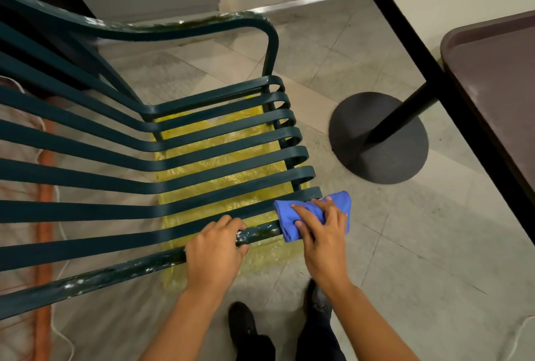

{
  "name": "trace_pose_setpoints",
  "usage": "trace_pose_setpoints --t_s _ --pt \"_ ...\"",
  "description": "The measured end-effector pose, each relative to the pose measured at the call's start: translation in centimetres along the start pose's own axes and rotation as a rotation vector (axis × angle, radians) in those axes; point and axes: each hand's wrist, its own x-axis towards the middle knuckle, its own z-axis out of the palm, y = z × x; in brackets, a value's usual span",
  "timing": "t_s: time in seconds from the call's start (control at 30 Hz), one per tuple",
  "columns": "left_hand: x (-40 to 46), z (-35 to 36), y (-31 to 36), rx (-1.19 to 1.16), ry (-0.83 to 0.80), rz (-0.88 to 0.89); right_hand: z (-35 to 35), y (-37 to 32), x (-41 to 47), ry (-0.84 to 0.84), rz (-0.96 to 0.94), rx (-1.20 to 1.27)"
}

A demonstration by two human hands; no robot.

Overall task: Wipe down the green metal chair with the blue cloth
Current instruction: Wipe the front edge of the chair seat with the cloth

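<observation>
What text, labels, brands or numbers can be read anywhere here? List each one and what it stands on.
None: no readable text, label, brand or number shows in this view.
green metal chair: only chipped paint and white specks, no lettering.
blue cloth: plain, no tag visible.
brown tray: bare surface, no print.
round table base: unmarked.

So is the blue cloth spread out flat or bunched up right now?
Bunched up. The blue cloth is wrapped in a folded wad around the front end of the green chair rail, with the right hand pressing on it.
</observation>
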Motion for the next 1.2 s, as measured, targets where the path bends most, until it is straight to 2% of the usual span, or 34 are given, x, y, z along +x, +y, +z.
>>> trace_pose_setpoints --t_s 0.13,0.23,0.3,0.43,0.6,0.7,0.8,0.93,1.07,1.13,1.2 --pt "-0.1 0.0 0.1 -0.005 -0.015 -0.004 -0.7 1.3 0.6 -0.055 -0.180 -0.110" --pt "0.0 -0.1 0.0 -0.012 -0.003 -0.004 -1.3 1.8 1.0 0.008 -0.062 0.034" --pt "0.0 0.0 0.1 -0.012 -0.005 -0.003 -0.3 0.2 0.4 0.026 -0.004 0.047" --pt "-0.1 -0.1 0.2 0.011 -0.001 0.023 -0.1 0.1 0.3 -0.055 -0.145 -0.117" --pt "-1.3 -0.4 -1.8 0.083 0.015 0.076 -0.1 -0.5 0.1 0.017 -0.047 -0.110" --pt "-2.0 -0.8 -3.6 0.105 0.012 0.074 1.4 -2.1 -0.6 -0.042 -0.159 -0.176" --pt "-2.1 -1.5 -4.3 0.072 -0.003 0.065 0.5 -0.7 0.3 -0.061 -0.257 -0.159" --pt "-1.6 -1.5 -4.5 0.062 -0.010 0.077 1.3 -1.8 0.1 -0.006 -0.143 -0.108" --pt "-1.5 -1.0 -4.6 0.034 -0.004 0.047 2.1 -2.6 -0.2 -0.131 -0.273 -0.129" --pt "-1.6 -1.1 -4.6 0.018 -0.004 0.036 1.2 -1.4 0.5 -0.142 -0.327 -0.174" --pt "-1.7 -1.3 -4.6 0.005 0.001 0.027 1.0 -1.5 0.4 -0.092 -0.233 -0.170"
